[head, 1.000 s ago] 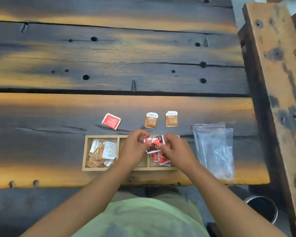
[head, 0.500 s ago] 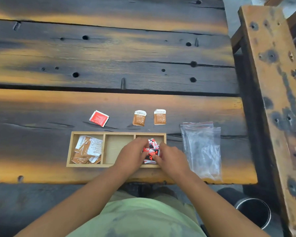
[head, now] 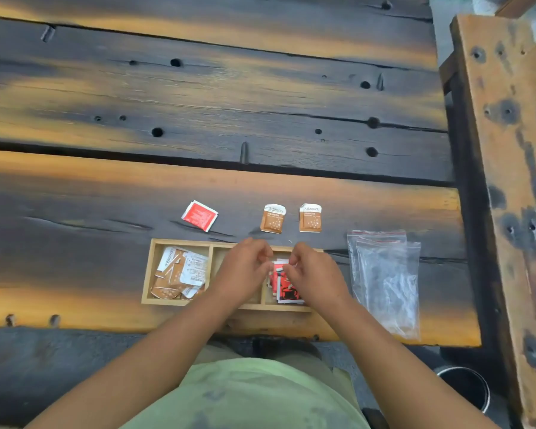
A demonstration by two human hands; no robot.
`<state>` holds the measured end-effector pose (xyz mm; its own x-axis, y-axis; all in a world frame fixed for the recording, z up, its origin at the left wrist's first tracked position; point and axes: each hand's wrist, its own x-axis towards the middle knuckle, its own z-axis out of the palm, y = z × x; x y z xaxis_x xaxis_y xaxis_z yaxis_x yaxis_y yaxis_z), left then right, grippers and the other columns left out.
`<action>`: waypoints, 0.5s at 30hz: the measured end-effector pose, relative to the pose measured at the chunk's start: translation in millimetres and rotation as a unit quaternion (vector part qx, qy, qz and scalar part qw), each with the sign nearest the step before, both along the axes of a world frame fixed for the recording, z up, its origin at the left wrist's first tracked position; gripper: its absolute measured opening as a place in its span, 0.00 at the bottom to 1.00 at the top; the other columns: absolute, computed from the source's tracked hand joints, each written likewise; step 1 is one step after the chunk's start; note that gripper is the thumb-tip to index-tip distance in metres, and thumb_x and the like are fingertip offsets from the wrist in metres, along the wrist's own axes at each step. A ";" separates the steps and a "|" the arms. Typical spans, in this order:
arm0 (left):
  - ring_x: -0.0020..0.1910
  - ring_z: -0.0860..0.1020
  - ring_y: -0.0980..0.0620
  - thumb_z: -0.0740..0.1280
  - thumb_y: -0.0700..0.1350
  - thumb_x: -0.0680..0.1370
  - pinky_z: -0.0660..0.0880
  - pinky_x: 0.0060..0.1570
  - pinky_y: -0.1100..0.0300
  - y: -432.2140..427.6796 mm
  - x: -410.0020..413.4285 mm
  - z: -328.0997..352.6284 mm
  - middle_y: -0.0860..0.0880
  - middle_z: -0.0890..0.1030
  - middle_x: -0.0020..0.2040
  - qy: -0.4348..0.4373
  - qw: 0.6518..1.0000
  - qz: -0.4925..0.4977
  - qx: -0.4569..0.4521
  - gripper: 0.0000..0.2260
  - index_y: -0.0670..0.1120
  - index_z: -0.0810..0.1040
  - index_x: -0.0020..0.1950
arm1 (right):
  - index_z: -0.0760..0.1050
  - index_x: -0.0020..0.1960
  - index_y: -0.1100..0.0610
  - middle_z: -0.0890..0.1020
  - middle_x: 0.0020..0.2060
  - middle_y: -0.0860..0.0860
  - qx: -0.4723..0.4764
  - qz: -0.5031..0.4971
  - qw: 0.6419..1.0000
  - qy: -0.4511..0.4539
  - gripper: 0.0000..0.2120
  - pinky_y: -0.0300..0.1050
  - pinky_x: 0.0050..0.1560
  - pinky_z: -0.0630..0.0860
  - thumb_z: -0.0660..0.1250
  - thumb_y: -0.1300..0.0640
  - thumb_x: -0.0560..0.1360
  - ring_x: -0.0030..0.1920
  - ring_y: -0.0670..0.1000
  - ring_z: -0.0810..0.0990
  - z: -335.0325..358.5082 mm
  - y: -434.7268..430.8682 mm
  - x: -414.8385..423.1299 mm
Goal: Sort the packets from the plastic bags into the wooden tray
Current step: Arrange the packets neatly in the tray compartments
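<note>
Plank table (head: 198, 97): dark scorched boards, orange streaks, knot holes, open seams between planks.
Weathered beam (head: 505, 181): along the table's right edge, orange-brown, black blotches.
Round metal container (head: 464, 388): below the table's near right corner, interior dark.

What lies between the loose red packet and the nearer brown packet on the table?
Nothing but bare table: the head view shows only dark wood between the red packet and the left brown packet.
</note>
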<state>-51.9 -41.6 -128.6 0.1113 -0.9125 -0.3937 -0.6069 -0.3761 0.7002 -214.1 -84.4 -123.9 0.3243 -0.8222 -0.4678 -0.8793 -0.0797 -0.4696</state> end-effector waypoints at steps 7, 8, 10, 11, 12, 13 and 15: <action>0.40 0.78 0.50 0.69 0.40 0.76 0.72 0.40 0.57 -22.6 111.2 -9.7 0.51 0.80 0.38 -0.047 0.994 0.088 0.034 0.04 0.50 0.77 0.44 | 0.75 0.47 0.53 0.81 0.38 0.48 0.028 0.031 0.998 -0.044 0.02 0.48 0.42 0.75 0.66 0.55 0.76 0.43 0.54 0.80 -10.1 -39.4 93.6; 0.41 0.78 0.48 0.69 0.41 0.75 0.73 0.41 0.56 -26.6 125.9 -13.8 0.50 0.80 0.38 -0.061 0.993 0.087 0.045 0.04 0.49 0.78 0.44 | 0.75 0.47 0.53 0.81 0.39 0.48 0.030 0.032 0.998 -0.043 0.02 0.49 0.44 0.76 0.67 0.56 0.76 0.44 0.54 0.80 -14.2 -44.1 107.2; 0.43 0.79 0.46 0.70 0.41 0.75 0.75 0.45 0.53 -34.0 150.3 -22.4 0.48 0.80 0.41 -0.081 0.993 0.071 0.053 0.03 0.48 0.78 0.46 | 0.75 0.48 0.53 0.82 0.41 0.50 0.028 0.033 0.998 -0.038 0.04 0.49 0.45 0.76 0.68 0.56 0.75 0.46 0.55 0.81 -23.4 -50.4 131.5; 0.45 0.79 0.44 0.70 0.41 0.75 0.75 0.46 0.52 -37.4 160.2 -27.3 0.47 0.80 0.44 -0.091 0.993 0.057 0.053 0.04 0.48 0.78 0.47 | 0.75 0.49 0.53 0.82 0.43 0.51 0.024 0.036 0.999 -0.032 0.05 0.49 0.46 0.76 0.69 0.55 0.74 0.47 0.56 0.81 -28.5 -52.9 142.2; 0.46 0.79 0.43 0.70 0.41 0.75 0.75 0.48 0.51 -40.3 168.2 -31.8 0.46 0.78 0.46 -0.100 0.993 0.042 0.052 0.05 0.48 0.77 0.48 | 0.74 0.51 0.53 0.81 0.46 0.52 0.019 0.041 0.999 -0.023 0.08 0.49 0.47 0.75 0.69 0.53 0.74 0.48 0.56 0.80 -32.5 -54.7 152.1; 0.48 0.78 0.42 0.70 0.41 0.75 0.75 0.50 0.50 -42.9 174.0 -36.8 0.45 0.77 0.48 -0.107 0.992 0.027 0.054 0.06 0.48 0.76 0.49 | 0.73 0.53 0.53 0.80 0.49 0.53 0.014 0.045 0.999 -0.012 0.11 0.50 0.48 0.75 0.70 0.52 0.74 0.49 0.56 0.79 -36.6 -55.7 160.7; 0.50 0.77 0.42 0.70 0.42 0.74 0.75 0.52 0.47 -47.1 179.9 -44.5 0.45 0.73 0.52 -0.104 0.993 0.002 0.060 0.10 0.49 0.72 0.52 | 0.70 0.56 0.53 0.77 0.52 0.53 0.006 0.048 0.999 0.004 0.16 0.53 0.50 0.76 0.71 0.49 0.74 0.51 0.58 0.79 -44.1 -55.2 174.2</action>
<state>128.0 -88.7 -173.2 0.2051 -0.8598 -0.4675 -0.7313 -0.4521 0.5106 -40.0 -139.5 -168.0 0.3972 -0.7823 -0.4798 -0.8718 -0.1582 -0.4637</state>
